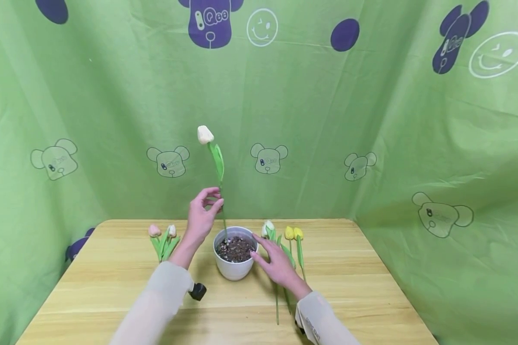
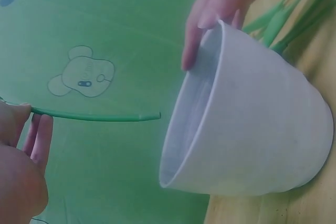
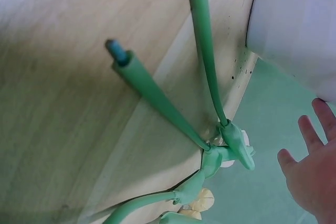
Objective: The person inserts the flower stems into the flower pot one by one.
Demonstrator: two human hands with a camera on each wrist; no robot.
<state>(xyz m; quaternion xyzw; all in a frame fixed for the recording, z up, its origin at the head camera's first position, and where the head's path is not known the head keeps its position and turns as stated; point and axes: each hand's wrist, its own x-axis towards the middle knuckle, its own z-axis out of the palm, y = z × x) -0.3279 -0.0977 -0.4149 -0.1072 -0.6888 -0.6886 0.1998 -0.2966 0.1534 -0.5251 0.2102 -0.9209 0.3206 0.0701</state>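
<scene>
My left hand (image 1: 202, 215) pinches the thin green stem of an artificial white tulip (image 1: 218, 165) between thumb and fingertips. The tulip stands nearly upright, its bloom leaning left. In the left wrist view the stem's lower end (image 2: 152, 116) is just outside the mouth of the white flowerpot (image 2: 262, 119), apart from the rim. Dark soil (image 1: 235, 249) fills the pot, which stands upright on the table. My right hand (image 1: 278, 263) rests at the pot's right rim, its fingers spread and fairly straight. The right wrist view shows one fingertip against the pot wall (image 3: 294, 30).
Right of the pot lie a white tulip (image 1: 267, 229) and yellow tulips (image 1: 298, 234), partly beneath my right hand and wrist. A pink tulip (image 1: 154, 230) and another white one (image 1: 171, 231) lie at left. Green printed curtains (image 1: 302, 120) surround the wooden table (image 1: 349, 287).
</scene>
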